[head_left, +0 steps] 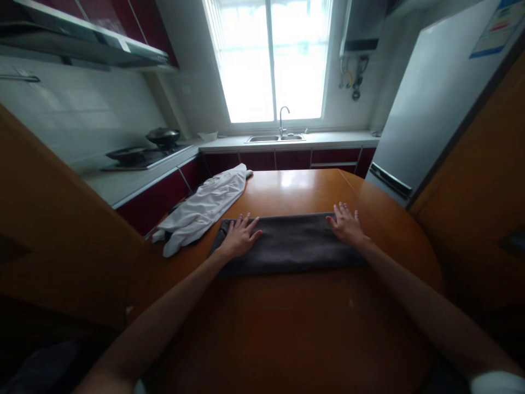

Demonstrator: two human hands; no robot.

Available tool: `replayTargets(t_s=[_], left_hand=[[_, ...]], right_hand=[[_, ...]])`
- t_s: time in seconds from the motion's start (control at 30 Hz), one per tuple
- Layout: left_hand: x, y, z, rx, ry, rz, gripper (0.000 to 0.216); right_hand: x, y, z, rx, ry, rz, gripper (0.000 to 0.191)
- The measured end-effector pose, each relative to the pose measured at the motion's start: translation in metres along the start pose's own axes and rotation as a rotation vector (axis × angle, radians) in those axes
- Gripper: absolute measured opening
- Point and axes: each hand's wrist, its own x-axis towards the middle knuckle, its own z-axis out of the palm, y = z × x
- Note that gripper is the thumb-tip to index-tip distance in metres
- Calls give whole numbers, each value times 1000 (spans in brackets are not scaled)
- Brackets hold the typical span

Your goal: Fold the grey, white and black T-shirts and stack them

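Note:
A dark grey folded cloth or garment (293,243) lies as a long flat rectangle across the wooden table (287,323). My left hand (240,236) rests on its left end, fingers spread and pointing away from me. On the right end lies my right hand (346,225), also flat with its fingers apart. Neither hand grips anything. What kind of garment the dark cloth is, I cannot tell. To the left of my left hand lies a crumpled light grey cloth (205,208) with something dark underneath it.
Beyond the table runs a counter with a sink (264,139) and faucet (281,117) under a window. On the left stands a stove (151,157) with two pans. A fridge (435,93) is at the right. Wooden doors flank the table on both sides.

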Motion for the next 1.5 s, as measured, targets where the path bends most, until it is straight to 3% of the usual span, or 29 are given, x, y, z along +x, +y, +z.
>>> replayTargets(t_s=[0.13, 0.23, 0.3, 0.47, 0.57, 0.77, 0.87, 0.97, 1.17, 1.33, 1.5], left_hand=[[20, 56, -7, -23, 60, 116, 64], [34, 93, 7, -42, 45, 153, 65], [40, 103, 20, -37, 2, 129, 66], [42, 98, 41, -41, -38, 104, 68], [40, 97, 41, -61, -33, 113, 68], [39, 101, 37, -84, -35, 112, 67], [41, 99, 39, -76, -37, 112, 66], [44, 97, 42, -81, -34, 115, 65], [47, 96, 40, -82, -38, 120, 64], [47, 97, 38, -104, -36, 122, 63], [45, 98, 35, -136, -51, 111, 62]], right_hand=[[1, -48, -7, 40, -15, -156, 70], [0, -76, 6, 45, -79, -203, 69], [0, -84, 17, 38, -120, -196, 68], [0, -85, 28, 52, -86, -195, 67], [-2, -90, 30, 85, -12, -250, 64], [-4, -99, 36, 106, -151, -278, 61], [-5, -96, 30, 137, -94, -272, 62], [-3, -86, 23, 131, 25, -212, 62], [5, -62, 21, 146, -57, -115, 65], [13, -40, 17, 116, 68, -6, 64], [18, -18, 26, 46, -88, 110, 68]])
